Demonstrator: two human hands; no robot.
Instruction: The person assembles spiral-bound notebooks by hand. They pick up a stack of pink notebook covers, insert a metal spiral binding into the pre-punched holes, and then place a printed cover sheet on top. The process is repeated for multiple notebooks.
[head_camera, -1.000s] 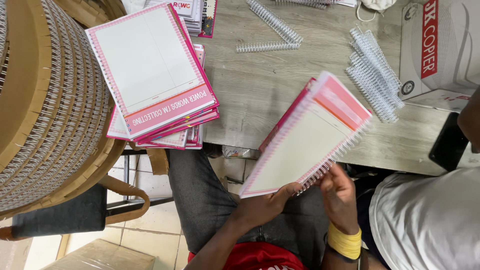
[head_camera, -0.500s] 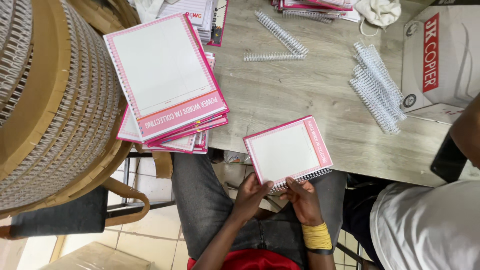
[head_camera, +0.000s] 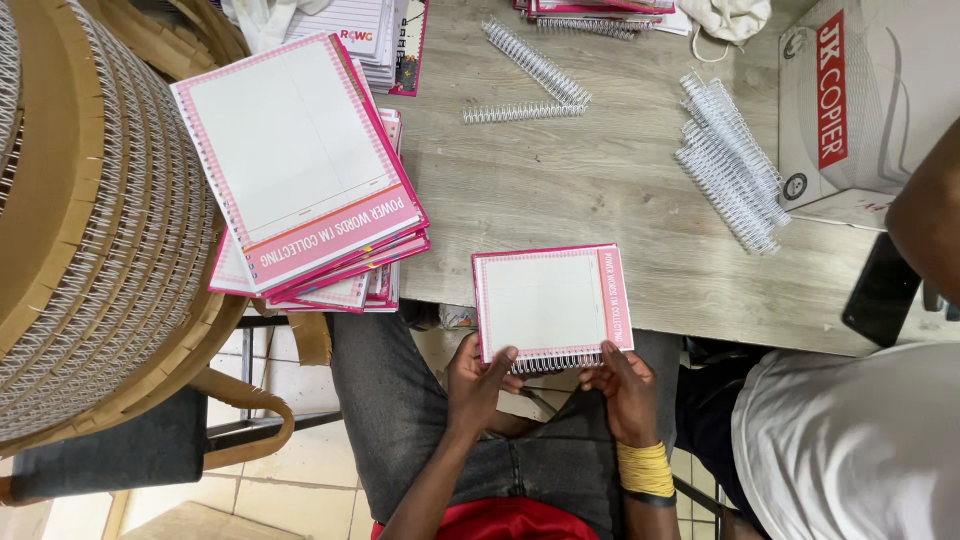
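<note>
A white cardboard box (head_camera: 880, 100) with a red vertical label stripe (head_camera: 831, 90) stands at the tabletop's (head_camera: 600, 190) far right corner. A dark phone (head_camera: 882, 290), screen black, lies at the near right edge.

— What colours do you have on the booklet (head_camera: 551, 305) in your hands?

— White page, pink border with a fine checked edge, a solid pink band down one side, and a silver-white wire comb along the near edge.

— And left of that booklet?

— You see a stack of booklets (head_camera: 305, 175) in the same pink and white. Beyond them a big spool (head_camera: 95, 210) — tan cardboard, wound with white wire.

— Past the booklet, on the table (head_camera: 600, 190)?

— Grey wood grain. Loose wire coils (head_camera: 728, 160), white. To its right, a white box (head_camera: 870, 100) with a red stripe.

— Your wrist?

— Yellow bands (head_camera: 645, 469).
</note>
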